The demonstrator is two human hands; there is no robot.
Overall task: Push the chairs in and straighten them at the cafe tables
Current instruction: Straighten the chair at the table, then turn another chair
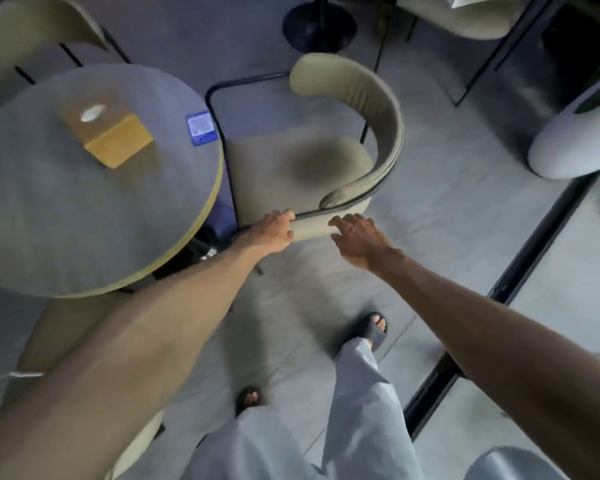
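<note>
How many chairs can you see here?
4. Centre chair, gripped by the left hand; second chair beyond the round table, top left; third chair at the top edge, right; fourth chair largely hidden under the left forearm. Others may be hidden.

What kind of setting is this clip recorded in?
Probably a cafe seating area: a small round table holds a tissue box and a QR-code card, and a cushioned chair stands beside it, with similar chairs nearby.

The chair (312, 161) at frame centre has matt beige upholstery and a thin dark metal frame. The round bench (49, 209) at left looks matt grey, pale-edged.
</note>
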